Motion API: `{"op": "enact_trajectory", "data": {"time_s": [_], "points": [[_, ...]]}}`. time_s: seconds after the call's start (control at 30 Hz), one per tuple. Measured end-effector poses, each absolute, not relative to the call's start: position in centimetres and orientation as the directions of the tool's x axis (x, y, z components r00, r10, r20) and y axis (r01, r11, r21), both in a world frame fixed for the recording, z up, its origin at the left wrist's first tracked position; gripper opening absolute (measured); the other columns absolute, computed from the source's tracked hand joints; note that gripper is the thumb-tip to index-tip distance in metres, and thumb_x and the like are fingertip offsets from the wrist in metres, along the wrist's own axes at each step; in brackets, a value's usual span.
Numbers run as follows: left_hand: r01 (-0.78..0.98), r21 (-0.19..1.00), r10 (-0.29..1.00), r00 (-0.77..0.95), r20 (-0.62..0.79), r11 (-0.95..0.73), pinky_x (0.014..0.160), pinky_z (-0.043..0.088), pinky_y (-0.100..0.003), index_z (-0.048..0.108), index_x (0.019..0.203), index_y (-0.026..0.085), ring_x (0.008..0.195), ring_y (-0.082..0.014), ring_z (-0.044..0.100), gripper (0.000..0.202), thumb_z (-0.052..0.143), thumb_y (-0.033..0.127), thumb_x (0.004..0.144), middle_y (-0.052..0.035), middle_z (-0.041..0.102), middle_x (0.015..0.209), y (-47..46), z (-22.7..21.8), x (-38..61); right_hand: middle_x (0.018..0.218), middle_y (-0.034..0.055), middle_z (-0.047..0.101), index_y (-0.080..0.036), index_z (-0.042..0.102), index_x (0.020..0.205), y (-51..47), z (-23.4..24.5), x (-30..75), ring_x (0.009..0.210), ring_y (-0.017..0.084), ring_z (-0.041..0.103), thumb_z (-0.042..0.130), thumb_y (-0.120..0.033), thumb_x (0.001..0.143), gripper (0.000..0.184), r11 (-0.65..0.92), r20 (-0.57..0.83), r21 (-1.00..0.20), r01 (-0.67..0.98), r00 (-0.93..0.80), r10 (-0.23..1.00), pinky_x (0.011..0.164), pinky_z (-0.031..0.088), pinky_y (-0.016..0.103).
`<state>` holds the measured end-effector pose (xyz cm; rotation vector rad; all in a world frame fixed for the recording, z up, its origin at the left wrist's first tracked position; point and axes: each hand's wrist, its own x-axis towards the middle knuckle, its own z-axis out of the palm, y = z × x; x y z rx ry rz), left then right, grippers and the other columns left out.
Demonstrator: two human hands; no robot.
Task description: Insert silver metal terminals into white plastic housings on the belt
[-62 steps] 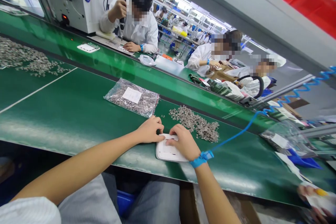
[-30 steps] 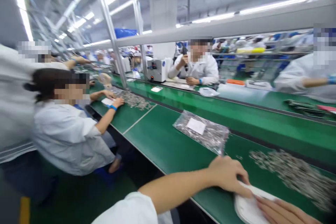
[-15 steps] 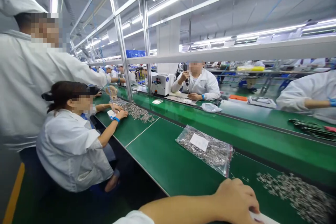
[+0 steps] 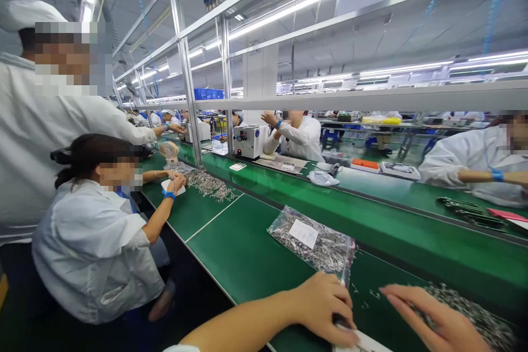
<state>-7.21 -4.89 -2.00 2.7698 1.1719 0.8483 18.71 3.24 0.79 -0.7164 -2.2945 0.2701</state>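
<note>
My left hand [image 4: 324,308] is at the bottom of the view, its fingers curled over the edge of a flat white piece [image 4: 369,343]. Most of that piece is cut off by the frame, and a small dark spot shows under the fingers. To its right, my right hand [image 4: 439,316] reaches in over the green table with fingers stretched out and pointing left; I see nothing held in it. Behind it spreads a pile of small metal parts [image 4: 474,308], partly covered by the hand. A clear bag of metal parts [image 4: 317,242] with a white label lies just beyond my left hand.
On my left a seated co-worker [image 4: 99,242] handles a white piece beside another heap of metal parts [image 4: 210,184]. Another person [image 4: 53,137] stands behind. Across the green belt [image 4: 371,214] are a white machine [image 4: 249,142], more people and a metal frame post [image 4: 187,77].
My right hand has come into view at the lower right, over the parts pile. My left hand and the white piece appear further left. The view has shifted; the person opposite has raised an arm.
</note>
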Motion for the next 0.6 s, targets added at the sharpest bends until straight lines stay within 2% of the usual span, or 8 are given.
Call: {"op": "enact_trajectory", "data": {"time_s": [0.07, 0.1, 0.2, 0.27, 0.37, 0.5, 0.6], "points": [[0.688, 0.187, 0.666, 0.539, 0.516, -0.701, 0.088, 0.041, -0.035, 0.072, 0.082, 0.021, 0.089, -0.0161, 0.059, 0.025, 0.065, 0.045, 0.081, -0.0026, 0.068, 0.096, -4.4, -0.8, -9.6, 0.098, 0.0050, 0.074, -0.025, 0.073, 0.098, 4.2, 1.5, 17.6, 0.081, 0.022, 0.072, 0.053, -0.054, 0.094, 0.035, 0.796, 0.609, -0.407, 0.448, -0.517, 0.602, 0.052, 0.058, 0.024], [0.727, 0.166, 0.681, 0.504, 0.531, -0.667, 0.089, 0.042, -0.036, 0.072, 0.089, 0.020, 0.092, -0.0175, 0.059, 0.025, 0.064, 0.043, 0.082, -0.0044, 0.067, 0.101, -4.0, -0.3, -10.8, 0.095, 0.0050, 0.074, -0.024, 0.073, 0.097, 4.4, 1.5, 17.4, 0.077, 0.021, 0.071, 0.053, -0.055, 0.094, 0.036, 0.799, 0.639, -0.386, 0.461, -0.492, 0.592, 0.051, 0.058, 0.024], [0.843, 0.134, 0.764, 0.392, 0.512, -0.522, 0.098, 0.041, -0.041, 0.068, 0.113, 0.025, 0.111, -0.0247, 0.055, 0.034, 0.065, 0.040, 0.084, -0.0073, 0.062, 0.123, -2.4, 0.6, -13.6, 0.093, 0.0055, 0.072, -0.022, 0.070, 0.099, 4.0, 0.8, 17.9, 0.078, 0.021, 0.069, 0.050, -0.050, 0.097, 0.034, 0.811, 0.697, -0.279, 0.514, -0.473, 0.539, 0.063, 0.058, 0.030], [0.898, 0.180, 0.828, 0.271, 0.490, -0.401, 0.104, 0.037, -0.046, 0.066, 0.118, 0.028, 0.122, -0.0284, 0.049, 0.036, 0.067, 0.038, 0.083, -0.0075, 0.056, 0.132, -1.3, 0.5, -14.6, 0.094, 0.0062, 0.070, -0.021, 0.068, 0.099, 3.5, 0.5, 18.9, 0.082, 0.022, 0.067, 0.048, -0.043, 0.099, 0.030, 0.795, 0.699, -0.225, 0.563, -0.475, 0.535, 0.070, 0.056, 0.034], [0.914, 0.224, 0.868, 0.210, 0.450, -0.338, 0.106, 0.036, -0.047, 0.064, 0.119, 0.028, 0.125, -0.0287, 0.046, 0.038, 0.068, 0.037, 0.083, -0.0074, 0.054, 0.135, -0.4, 0.0, -14.8, 0.090, 0.0067, 0.068, -0.019, 0.067, 0.097, 2.7, 0.9, 20.0, 0.084, 0.022, 0.064, 0.048, -0.036, 0.100, 0.025, 0.752, 0.703, -0.173, 0.636, -0.455, 0.546, 0.076, 0.052, 0.037], [0.927, 0.209, 0.873, 0.193, 0.447, -0.312, 0.104, 0.036, -0.047, 0.064, 0.119, 0.027, 0.124, -0.0287, 0.046, 0.035, 0.067, 0.035, 0.085, -0.0081, 0.054, 0.133, -0.4, -0.1, -14.3, 0.089, 0.0072, 0.066, -0.020, 0.066, 0.094, 2.0, 1.5, 19.5, 0.086, 0.022, 0.062, 0.051, -0.032, 0.099, 0.020, 0.742, 0.642, -0.249, 0.623, -0.467, 0.608, 0.075, 0.051, 0.036], [0.936, 0.190, 0.875, 0.188, 0.446, -0.298, 0.103, 0.036, -0.047, 0.064, 0.118, 0.026, 0.123, -0.0294, 0.046, 0.033, 0.066, 0.034, 0.086, -0.0087, 0.055, 0.133, -0.4, 0.1, -14.1, 0.094, 0.0085, 0.066, -0.021, 0.066, 0.099, 1.5, 1.1, 17.9, 0.090, 0.023, 0.062, 0.049, -0.028, 0.099, 0.019, 0.770, 0.541, -0.312, 0.557, -0.562, 0.626, 0.080, 0.053, 0.037]]}}
